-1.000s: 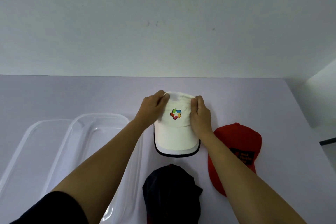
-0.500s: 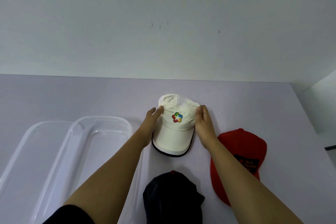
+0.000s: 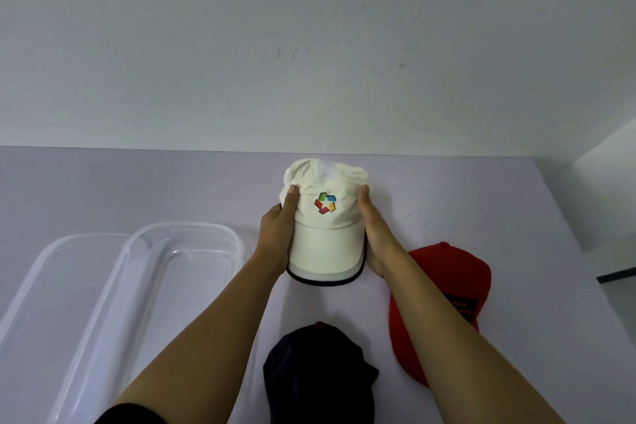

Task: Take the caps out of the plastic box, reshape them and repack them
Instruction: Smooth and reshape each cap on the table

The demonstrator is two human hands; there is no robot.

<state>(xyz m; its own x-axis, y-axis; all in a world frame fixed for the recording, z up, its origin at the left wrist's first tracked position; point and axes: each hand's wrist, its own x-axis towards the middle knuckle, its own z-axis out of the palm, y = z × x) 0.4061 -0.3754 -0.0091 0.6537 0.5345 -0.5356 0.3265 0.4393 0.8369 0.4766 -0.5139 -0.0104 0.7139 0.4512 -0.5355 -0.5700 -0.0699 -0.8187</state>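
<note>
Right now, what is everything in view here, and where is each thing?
white cap: one, cream with colourful badge, mid-table between the hands
red cap: one, red, right of it
dark cap: one, navy, nearest the person
plastic box: one, clear, left side
lid: one, clear, left of the box
table: one, pale lilac, under everything
wall: one, white, behind
left hand: one, grips the white cap's left side
right hand: one, grips its right side
</note>
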